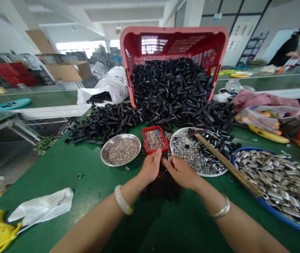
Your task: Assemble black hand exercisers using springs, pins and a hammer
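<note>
L hand [150, 167] up, fingers together; R hand [181, 172] fingers together, tips at tiny silver metal coil spring [170, 157], can't tell if clamped; small red plastic tray [163, 140] of steel pins [153, 140] just past L fingertips.

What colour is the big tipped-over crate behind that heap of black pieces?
It's a red plastic crate with latticed sides, seen best in the head view.

pale jade bangle [123, 200], silver bracelet [218, 207], bare forearms [92, 225]
</note>
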The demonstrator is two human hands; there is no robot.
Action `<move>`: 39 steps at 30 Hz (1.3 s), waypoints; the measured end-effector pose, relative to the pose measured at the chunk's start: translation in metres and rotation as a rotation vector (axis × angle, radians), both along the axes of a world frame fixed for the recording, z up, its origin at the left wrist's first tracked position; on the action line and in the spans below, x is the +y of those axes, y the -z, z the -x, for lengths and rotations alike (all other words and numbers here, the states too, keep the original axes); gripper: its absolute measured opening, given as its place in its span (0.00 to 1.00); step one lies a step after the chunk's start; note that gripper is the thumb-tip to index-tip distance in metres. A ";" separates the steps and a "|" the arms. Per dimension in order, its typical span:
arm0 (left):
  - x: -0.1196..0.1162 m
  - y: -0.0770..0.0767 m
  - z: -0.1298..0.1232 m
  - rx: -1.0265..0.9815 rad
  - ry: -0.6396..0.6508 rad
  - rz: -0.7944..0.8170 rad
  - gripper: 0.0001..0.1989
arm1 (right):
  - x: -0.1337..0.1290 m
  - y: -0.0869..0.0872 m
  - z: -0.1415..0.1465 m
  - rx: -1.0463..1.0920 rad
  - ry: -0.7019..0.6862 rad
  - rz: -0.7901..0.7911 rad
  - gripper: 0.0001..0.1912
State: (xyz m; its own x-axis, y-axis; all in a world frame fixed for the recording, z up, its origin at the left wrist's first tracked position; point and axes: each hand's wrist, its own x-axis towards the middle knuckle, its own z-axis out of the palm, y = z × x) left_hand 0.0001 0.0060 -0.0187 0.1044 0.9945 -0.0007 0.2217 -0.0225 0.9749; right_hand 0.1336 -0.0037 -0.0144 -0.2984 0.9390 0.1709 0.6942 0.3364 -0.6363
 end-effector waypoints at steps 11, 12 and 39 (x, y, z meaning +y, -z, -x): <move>0.029 -0.002 -0.013 0.115 -0.047 -0.113 0.25 | 0.043 -0.019 -0.011 -0.039 -0.148 0.033 0.14; 0.032 0.002 -0.013 0.127 -0.055 -0.116 0.25 | 0.047 -0.016 -0.012 -0.005 -0.183 0.080 0.15; 0.035 0.018 0.020 1.073 0.570 -0.433 0.53 | 0.144 0.000 0.044 -0.614 -0.123 -0.033 0.09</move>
